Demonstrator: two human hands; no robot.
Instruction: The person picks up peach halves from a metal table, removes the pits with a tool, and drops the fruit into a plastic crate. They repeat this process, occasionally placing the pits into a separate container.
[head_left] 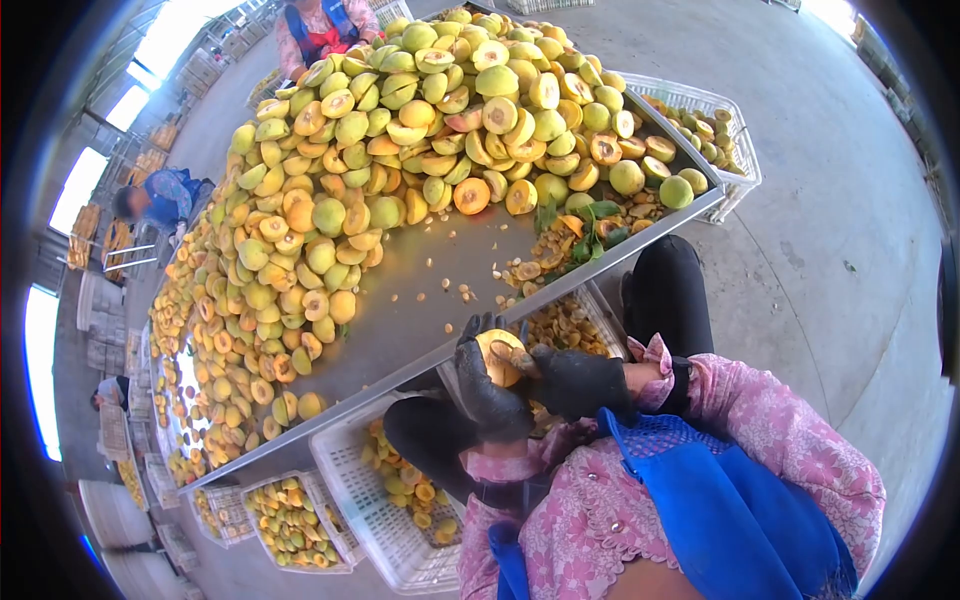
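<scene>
My left hand (490,395), in a dark glove, is wrapped round a yellow peach half (497,358) just outside the table's near edge. The cut side faces up toward me. My right hand (580,382), also gloved, is closed with its fingertips at the right side of that peach half. Whatever it grips, perhaps a small tool, is too hidden to make out. Beyond both hands, a large heap of halved and whole peaches (400,130) covers much of the metal table (410,310). Loose pits (462,292) and leaves (590,240) lie on the bare metal.
Below the table's edge stands a white crate (350,470) with some peach halves, and another full crate (295,520) left of it. Scraps fill a container (565,325) between my knees. A further crate (735,150) stands at right. Co-workers (325,30) are at the far side and left.
</scene>
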